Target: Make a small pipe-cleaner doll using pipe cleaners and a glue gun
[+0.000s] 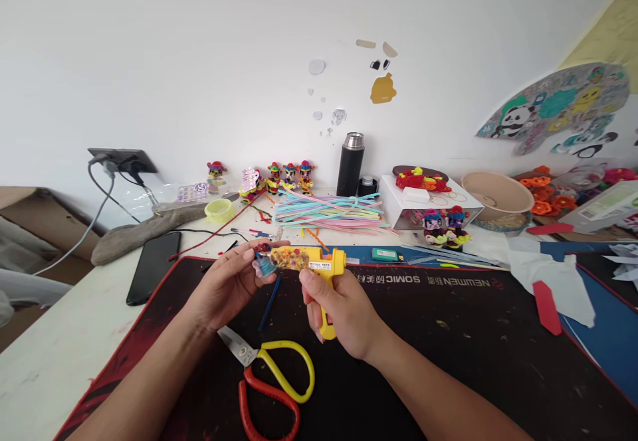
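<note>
My right hand [343,305] is wrapped round the grip of a yellow hot glue gun [326,265]. Its nozzle end points left. In my left hand [232,288], between thumb and fingers, is a small pipe-cleaner doll [265,265] in red and light blue. The gun's nozzle is at the doll; whether it touches I cannot tell. Below my hands, scissors [249,361] with one red and one yellow handle lie on the black desk mat [379,374]. A thin blue stick [269,305] lies between my hands on the mat.
Behind are a bundle of pastel pipe cleaners [329,212], a black thermos [351,165] and several finished dolls [289,175]. At left lie a phone [153,267] and a yellow-green tape roll [219,211]. A white box [428,202] and a beige bowl [491,188] stand at right.
</note>
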`<action>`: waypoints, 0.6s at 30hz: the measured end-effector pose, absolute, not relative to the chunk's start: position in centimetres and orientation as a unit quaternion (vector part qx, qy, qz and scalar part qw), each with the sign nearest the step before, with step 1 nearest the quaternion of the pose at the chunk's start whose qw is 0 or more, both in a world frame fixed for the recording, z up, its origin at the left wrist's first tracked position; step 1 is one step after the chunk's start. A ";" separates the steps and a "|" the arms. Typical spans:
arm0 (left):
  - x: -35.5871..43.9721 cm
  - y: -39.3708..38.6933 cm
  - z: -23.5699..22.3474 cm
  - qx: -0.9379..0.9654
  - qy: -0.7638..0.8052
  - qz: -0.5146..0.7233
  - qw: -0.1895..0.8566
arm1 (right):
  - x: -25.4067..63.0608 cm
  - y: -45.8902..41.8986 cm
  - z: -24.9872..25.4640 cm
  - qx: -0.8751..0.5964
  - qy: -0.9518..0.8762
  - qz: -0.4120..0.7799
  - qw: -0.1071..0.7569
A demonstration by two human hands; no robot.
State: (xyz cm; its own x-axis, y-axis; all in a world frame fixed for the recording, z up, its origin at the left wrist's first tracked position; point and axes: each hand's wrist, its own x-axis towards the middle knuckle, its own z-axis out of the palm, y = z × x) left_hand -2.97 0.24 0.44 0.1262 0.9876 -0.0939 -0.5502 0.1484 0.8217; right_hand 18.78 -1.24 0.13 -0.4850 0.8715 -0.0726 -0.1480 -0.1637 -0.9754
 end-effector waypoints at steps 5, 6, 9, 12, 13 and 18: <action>-2.9 0.3 0.4 0.323 0.344 0.565 0.676 | 18.8 -1.3 0.1 -0.348 -0.528 0.677 0.376; -2.9 0.3 0.5 0.326 0.343 0.566 0.676 | 18.8 -1.4 0.1 -0.350 -0.530 0.675 0.376; -2.8 0.2 0.7 0.340 0.338 0.565 0.671 | 18.8 -1.4 0.2 -0.356 -0.538 0.666 0.374; -2.8 0.2 1.0 0.352 0.338 0.561 0.669 | 18.8 -1.4 0.3 -0.361 -0.540 0.663 0.373; -2.7 0.2 1.0 0.355 0.338 0.560 0.668 | 18.8 -1.4 0.3 -0.362 -0.540 0.662 0.373; -2.6 0.3 1.2 0.360 0.339 0.567 0.659 | 18.7 -1.4 0.3 -0.371 -0.547 0.648 0.378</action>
State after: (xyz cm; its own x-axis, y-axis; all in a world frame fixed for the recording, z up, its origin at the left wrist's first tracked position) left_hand -2.64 0.28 1.20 0.1282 0.9910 -0.0386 -0.5023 0.0985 0.8591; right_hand 18.74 -1.42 0.32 -0.4392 0.8959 -0.0665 -0.0846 -0.1149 -0.9898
